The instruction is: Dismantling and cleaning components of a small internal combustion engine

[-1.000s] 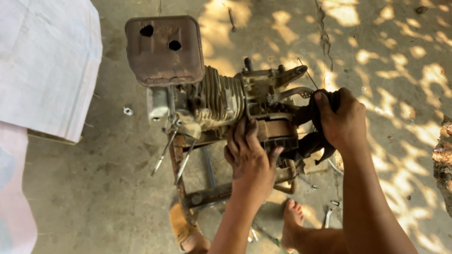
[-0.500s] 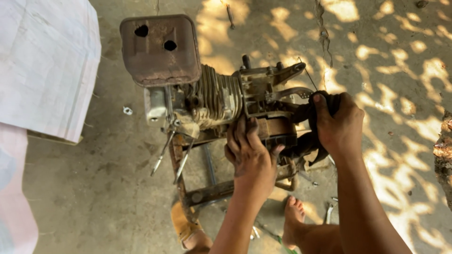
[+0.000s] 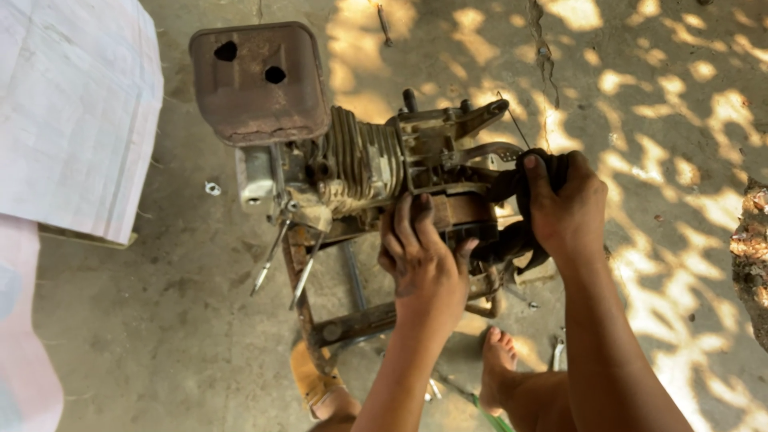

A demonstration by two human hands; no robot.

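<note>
A small, dirty engine (image 3: 376,164) with cooling fins and a rusty box-shaped muffler (image 3: 256,80) sits on a rusty metal frame (image 3: 352,320) on the concrete floor. My left hand (image 3: 424,256) presses with spread fingers on the engine's near side, below the finned cylinder. My right hand (image 3: 564,204) is closed on a black, greasy rag (image 3: 512,244), pushed against the engine's right end. Two thin metal rods (image 3: 284,264) hang down under the muffler.
A white sheet (image 3: 72,112) covers something at the left. My bare foot (image 3: 500,360) rests by the frame, and a sandalled foot (image 3: 320,384) stands on the frame's near end. A small washer (image 3: 212,189) lies on the floor. Rough bark (image 3: 752,256) shows at the right edge.
The view has shifted slightly, so the engine sits a little lower and further left. Both hands stay on the engine; the right hand has rubbed the rag a little against its end.
</note>
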